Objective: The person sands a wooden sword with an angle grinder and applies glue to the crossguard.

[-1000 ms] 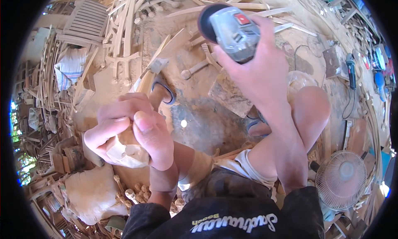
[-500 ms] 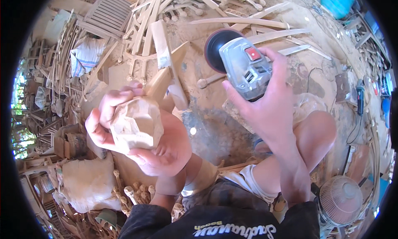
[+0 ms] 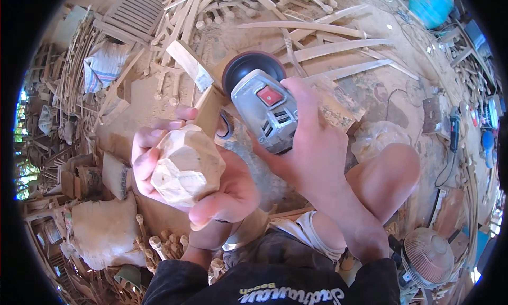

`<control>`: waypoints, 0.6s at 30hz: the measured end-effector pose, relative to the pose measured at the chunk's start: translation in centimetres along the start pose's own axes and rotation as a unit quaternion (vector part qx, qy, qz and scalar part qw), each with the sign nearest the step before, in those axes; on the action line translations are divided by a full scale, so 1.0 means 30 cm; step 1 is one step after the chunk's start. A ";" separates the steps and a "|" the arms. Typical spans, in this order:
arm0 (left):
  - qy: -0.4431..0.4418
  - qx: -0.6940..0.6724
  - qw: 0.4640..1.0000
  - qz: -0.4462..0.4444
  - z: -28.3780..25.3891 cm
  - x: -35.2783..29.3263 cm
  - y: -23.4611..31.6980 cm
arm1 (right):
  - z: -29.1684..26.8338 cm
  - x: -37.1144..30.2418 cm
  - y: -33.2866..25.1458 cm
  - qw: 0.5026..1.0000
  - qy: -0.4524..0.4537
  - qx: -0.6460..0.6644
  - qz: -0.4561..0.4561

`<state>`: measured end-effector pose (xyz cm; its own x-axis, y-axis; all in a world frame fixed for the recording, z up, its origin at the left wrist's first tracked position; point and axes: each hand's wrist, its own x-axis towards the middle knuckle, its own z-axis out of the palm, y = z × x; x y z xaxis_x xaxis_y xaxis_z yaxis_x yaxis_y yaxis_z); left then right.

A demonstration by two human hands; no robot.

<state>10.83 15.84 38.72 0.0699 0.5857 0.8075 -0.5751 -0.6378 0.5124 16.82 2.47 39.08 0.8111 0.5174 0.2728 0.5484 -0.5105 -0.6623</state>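
Note:
My left hand [image 3: 227, 191] cups a pale, faceted block of carved wood [image 3: 185, 164], palm up, fingers wrapped behind it. My right hand [image 3: 312, 151] grips a grey angle grinder [image 3: 264, 111] with a red switch on top; its dark round disc [image 3: 248, 69] points away from me. The grinder sits just right of the wood block, a small gap between them. My bent knee [image 3: 389, 170] shows below the right hand.
Long curved wooden slats [image 3: 328, 45] and turned spindles lie over the sandy ground ahead. A slatted panel [image 3: 135, 11] lies at the far left, sacks [image 3: 103, 228] at the lower left, a small fan [image 3: 428, 257] at the lower right, a blue container [image 3: 431, 6] at the top right.
My left hand has turned palm up, bringing the wood block into full view and lower. The grinder has come down and closer to the block.

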 end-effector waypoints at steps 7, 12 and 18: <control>-0.097 -0.020 0.994 0.035 -0.015 -0.021 -0.008 | -0.010 -0.001 0.011 1.000 -0.010 -0.019 -0.022; -0.054 -0.043 0.997 0.036 0.025 -0.071 -0.003 | -0.020 0.000 0.004 0.999 -0.019 -0.028 -0.011; -0.070 -0.072 0.994 0.052 0.017 -0.105 -0.017 | -0.017 0.003 0.012 1.000 -0.005 -0.014 -0.011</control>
<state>11.32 14.05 36.08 0.1109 0.4376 0.8923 -0.6958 -0.6069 0.3841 17.20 1.99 39.22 0.7964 0.5362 0.2796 0.5719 -0.5174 -0.6365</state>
